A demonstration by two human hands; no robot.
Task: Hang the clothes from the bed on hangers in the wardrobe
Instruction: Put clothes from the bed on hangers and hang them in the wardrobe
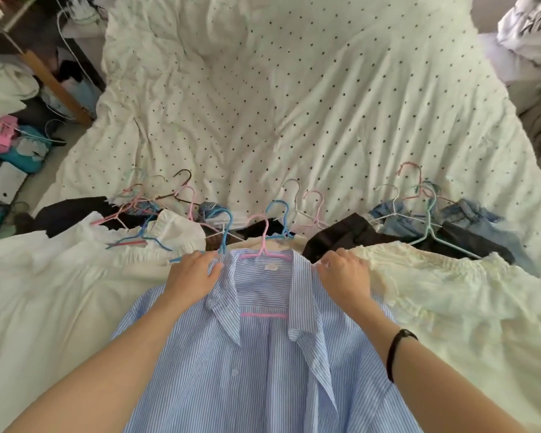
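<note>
On the bed (pixel 294 89), near its foot, we pinch the striped shirt (pixel 263 354) with left hand (pixel 191 275) and right hand (pixel 345 273), squaring its shoulders on the pink hanger (pixel 264 242) (likely before lifting).

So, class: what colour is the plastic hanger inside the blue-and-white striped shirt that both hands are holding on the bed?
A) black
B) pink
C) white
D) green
B: the pink plastic hanger has its hook above the collar of the blue-and-white striped shirt and its bar inside the neck.
</note>
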